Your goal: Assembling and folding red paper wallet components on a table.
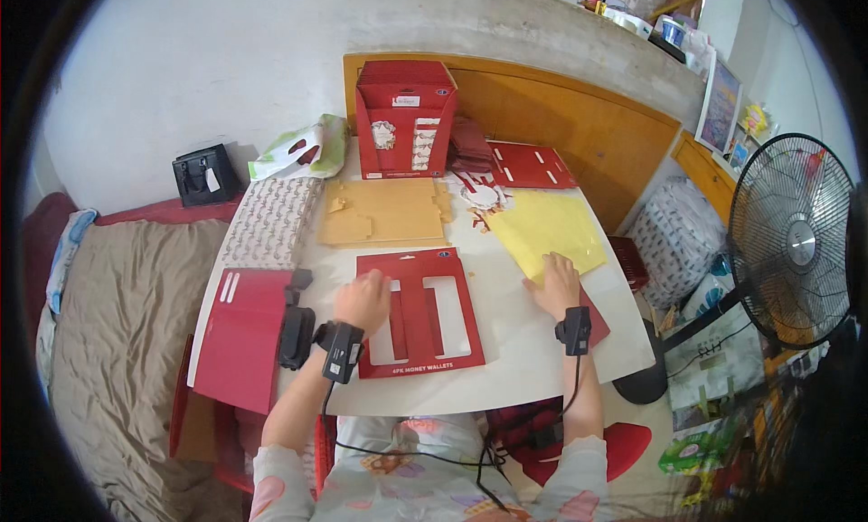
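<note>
White table (515,350) against a wooden headboard (515,101), pale wall (217,61) behind. Red card (417,318), windowed, lies flat at the near middle of the table. Left hand (363,300) at the card's left edge, fingers curled; cannot tell whether they grip it. Right hand (555,287) on the near edge of a yellow sheet (551,228), to the right of the card, fingers bent and close together; whether they pinch the sheet, cannot tell. Each wrist bears a black device with a cable. Red piece (597,323) partly under the right wrist.

Farther out: tan stack (384,210) beyond the card; patterned stack (271,222) to its left; red panel (244,341) at near left, reaching past the table edge. Far side: tall red box (407,115), plastic bag (330,147) on its left, slotted red sheet (529,174) to the right.

Off the table: bed (136,314) left, black fan (796,242) right.
</note>
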`<state>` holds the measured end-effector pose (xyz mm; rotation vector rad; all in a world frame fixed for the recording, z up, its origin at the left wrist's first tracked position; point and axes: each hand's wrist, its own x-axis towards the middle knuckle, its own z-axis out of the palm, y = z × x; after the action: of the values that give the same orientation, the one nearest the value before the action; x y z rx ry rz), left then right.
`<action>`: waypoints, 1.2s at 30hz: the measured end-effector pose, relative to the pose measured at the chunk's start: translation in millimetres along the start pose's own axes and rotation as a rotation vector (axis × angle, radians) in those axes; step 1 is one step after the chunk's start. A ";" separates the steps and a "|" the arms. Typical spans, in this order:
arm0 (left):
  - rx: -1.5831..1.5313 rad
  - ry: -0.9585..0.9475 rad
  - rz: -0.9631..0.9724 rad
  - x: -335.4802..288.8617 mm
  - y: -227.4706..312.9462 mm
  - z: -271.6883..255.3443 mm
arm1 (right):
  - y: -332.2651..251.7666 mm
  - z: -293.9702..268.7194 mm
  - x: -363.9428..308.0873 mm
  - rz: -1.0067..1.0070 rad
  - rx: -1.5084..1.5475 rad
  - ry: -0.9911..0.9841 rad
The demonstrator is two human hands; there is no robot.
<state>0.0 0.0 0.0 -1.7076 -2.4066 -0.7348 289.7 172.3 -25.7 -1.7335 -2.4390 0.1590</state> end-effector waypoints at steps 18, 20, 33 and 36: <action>-1.837 -0.626 -0.610 98.8 148.8 146.4 | -8.5 0.4 -16.9 -0.403 -0.028 0.390; -1.813 -0.626 -0.582 97.5 146.1 152.3 | -15.2 -5.6 -24.8 -0.468 0.154 0.372; -1.896 -0.758 -0.373 65.0 154.6 126.4 | -12.4 -16.3 -3.5 -0.409 0.314 0.627; -1.926 -0.743 -0.340 62.1 155.3 122.7 | -17.4 -19.2 -6.3 -0.409 0.331 0.619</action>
<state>142.2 146.8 -35.6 -1.8603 -1.9531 -3.8345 279.0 160.7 -4.3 -0.9366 -2.0862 -0.0225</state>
